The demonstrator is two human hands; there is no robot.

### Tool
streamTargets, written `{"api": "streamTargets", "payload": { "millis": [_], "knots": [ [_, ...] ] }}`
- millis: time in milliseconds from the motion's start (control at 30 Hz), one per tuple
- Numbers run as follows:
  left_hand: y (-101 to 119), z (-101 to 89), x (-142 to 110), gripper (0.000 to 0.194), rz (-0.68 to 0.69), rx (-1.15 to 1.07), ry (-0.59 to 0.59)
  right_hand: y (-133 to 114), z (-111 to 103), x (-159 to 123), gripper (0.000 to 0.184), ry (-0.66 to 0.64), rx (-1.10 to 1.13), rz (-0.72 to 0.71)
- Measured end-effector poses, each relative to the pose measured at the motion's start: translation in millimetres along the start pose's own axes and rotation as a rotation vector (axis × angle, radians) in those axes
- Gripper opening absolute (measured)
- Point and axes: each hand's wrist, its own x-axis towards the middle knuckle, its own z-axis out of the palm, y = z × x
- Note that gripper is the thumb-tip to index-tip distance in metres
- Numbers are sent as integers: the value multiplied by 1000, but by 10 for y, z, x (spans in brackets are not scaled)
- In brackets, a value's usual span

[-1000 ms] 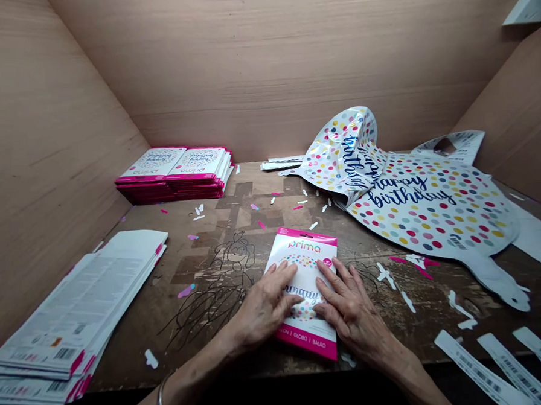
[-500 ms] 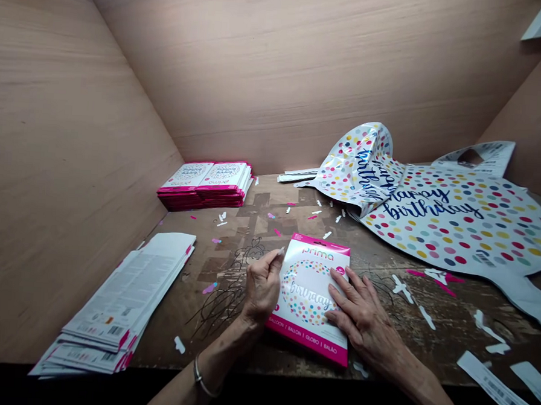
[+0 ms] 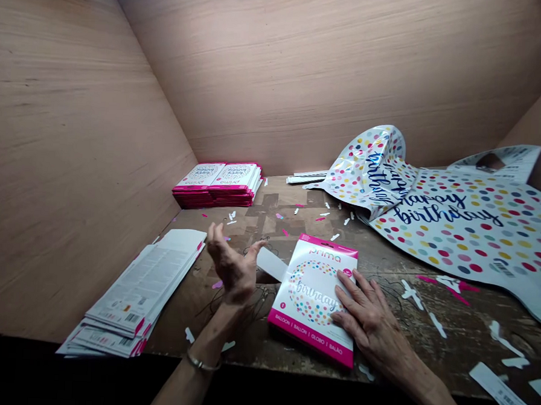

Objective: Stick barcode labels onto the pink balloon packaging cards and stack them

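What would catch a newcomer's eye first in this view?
The large polka-dot foil balloon printed with "happy birthday" dominates the right side of the wooden bench. At the centre, the right hand lies flat on a pink-edged Prima balloon packet, while the left hand is raised clear of it. A stack of pink-edged packets stands out at the back left.

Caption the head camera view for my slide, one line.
Right hand rests on a pink-edged white Prima balloon packet on a worn wooden table; raised left hand beside a white paper strip.
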Motion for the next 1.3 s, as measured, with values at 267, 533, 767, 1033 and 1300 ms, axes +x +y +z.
{"api": "streamTargets", "payload": {
  "millis": [267, 533, 767, 1033, 1300],
  "knots": [
    [125, -125, -281, 30, -112, 255, -676, -11, -12, 1, 44, -20, 20, 24],
    [98, 98, -217, 34, -393, 13, -845, -31, -58, 30, 43, -44, 82, 51],
    [352, 175, -118, 27, -626, -254, -1072, -21, -73, 17, 41, 11, 221, 78],
    [337, 219, -205, 36, -821, -558, -1205, -73, -150, 131, 26, 269, 442, 238],
    [211, -103, -254, 30, -776, -811, -924, -236, -388, 475, 70, 89, 1464, 531]
  ]
}}
